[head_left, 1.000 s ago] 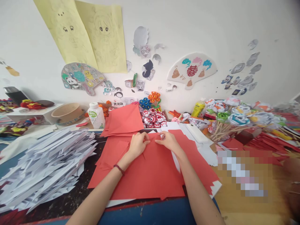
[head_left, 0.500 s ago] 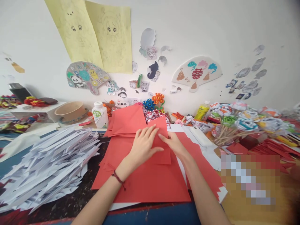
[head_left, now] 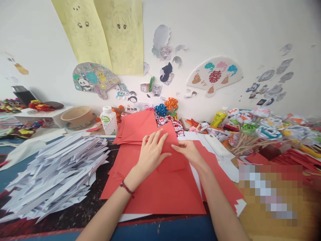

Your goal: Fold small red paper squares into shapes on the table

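The small red paper sheet [head_left: 175, 163] is located at the middle of the counter [head_left: 98, 184], above the large red paper sheets [head_left: 165, 195]. The left hand [head_left: 152, 151] lies palm down on the small sheet, fingers slightly spread, thumb extended to the side. The right hand [head_left: 189, 151] pinches the sheet's right edge, thumb on the upper face.

Counter surface: dark and mottled in the work area, with a blue section along the front. A pile of folded white paper strips [head_left: 57, 177] occupies the left side. Behind the large sheets is a stack of red paper [head_left: 137, 125], with a white bottle [head_left: 109, 122] just left of it and a shallow tan bowl [head_left: 78, 116] farther left. At the right rear, paper flowers [head_left: 262, 130] on sticks are grouped near a yellow bottle [head_left: 219, 117]. A wood-toned surface [head_left: 265, 231] appears at lower right, partly pixelated.

Room: a white wall [head_left: 220, 30] backs the counter. It carries yellow drawing sheets [head_left: 126, 43], small cut-out stickers, and two decorated fan-shaped panels [head_left: 215, 78].
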`<state>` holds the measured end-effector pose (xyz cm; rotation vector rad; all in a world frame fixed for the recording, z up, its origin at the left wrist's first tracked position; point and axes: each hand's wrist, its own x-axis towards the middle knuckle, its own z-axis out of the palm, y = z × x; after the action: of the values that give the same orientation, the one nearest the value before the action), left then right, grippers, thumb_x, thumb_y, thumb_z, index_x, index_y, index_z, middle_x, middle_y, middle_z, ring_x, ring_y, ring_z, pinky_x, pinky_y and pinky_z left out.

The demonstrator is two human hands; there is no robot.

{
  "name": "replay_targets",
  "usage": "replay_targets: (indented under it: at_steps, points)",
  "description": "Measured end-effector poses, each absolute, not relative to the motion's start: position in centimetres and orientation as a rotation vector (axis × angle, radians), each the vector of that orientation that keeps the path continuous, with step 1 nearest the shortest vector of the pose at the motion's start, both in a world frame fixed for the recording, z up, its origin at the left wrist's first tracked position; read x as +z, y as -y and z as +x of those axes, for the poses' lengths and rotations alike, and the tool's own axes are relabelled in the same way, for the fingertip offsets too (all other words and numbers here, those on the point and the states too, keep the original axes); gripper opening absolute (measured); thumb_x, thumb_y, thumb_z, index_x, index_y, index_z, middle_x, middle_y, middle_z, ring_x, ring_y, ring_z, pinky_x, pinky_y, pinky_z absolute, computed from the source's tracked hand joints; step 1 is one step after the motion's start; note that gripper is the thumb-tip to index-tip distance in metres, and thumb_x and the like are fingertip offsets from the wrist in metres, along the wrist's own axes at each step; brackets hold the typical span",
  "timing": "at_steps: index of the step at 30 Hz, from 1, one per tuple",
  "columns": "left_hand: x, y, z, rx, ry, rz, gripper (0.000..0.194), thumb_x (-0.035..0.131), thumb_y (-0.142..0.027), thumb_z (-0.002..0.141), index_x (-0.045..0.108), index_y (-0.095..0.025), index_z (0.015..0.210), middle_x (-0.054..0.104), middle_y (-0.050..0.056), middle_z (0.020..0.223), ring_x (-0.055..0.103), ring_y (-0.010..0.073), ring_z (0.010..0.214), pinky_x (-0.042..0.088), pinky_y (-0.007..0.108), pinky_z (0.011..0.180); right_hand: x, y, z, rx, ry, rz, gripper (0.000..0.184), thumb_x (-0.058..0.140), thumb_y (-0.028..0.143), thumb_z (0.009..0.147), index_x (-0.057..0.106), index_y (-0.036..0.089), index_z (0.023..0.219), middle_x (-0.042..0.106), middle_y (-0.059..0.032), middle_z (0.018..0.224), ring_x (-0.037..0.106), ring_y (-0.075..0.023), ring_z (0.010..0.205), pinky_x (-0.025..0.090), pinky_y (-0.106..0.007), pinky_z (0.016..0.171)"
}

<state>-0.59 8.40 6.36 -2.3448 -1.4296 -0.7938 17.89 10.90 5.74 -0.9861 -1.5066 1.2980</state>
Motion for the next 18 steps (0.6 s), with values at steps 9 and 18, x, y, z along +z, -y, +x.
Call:
replay_targets:
  at_steps: [9,18]
  points:
    - [5.4,-8.9,-0.4,-1.097,1.502,-2.536,0.042,0.058,-0.034,0.087,0.051,-0.021,0.126,0.067,0.01,0.117,0.061,0.0241,0.105,0.037,0.037,0.094,6.1,-10.6,17.1,1.017,1.649,-0.881,0.022,0.068,0.041,0.079,0.069,0.019,0.081,0.065,-0.0017,0.082,0.058,-0.0169,0.079,0.045,-0.029,0.073]
    - [6.3,-9.7,-1.3,-2.348,2.045,-2.416,0.04,0.067,-0.052,0.072,0.065,-0.014,0.086,0.069,0.004,0.077,0.063,0.0192,0.069,0.046,0.027,0.06,4.7,-11.4,17.0,1.081,1.426,-1.136,0.046,0.077,0.047,0.066,0.068,0.018,0.1,0.069,-0.009,0.098,0.064,-0.0221,0.087,0.05,-0.033,0.076]
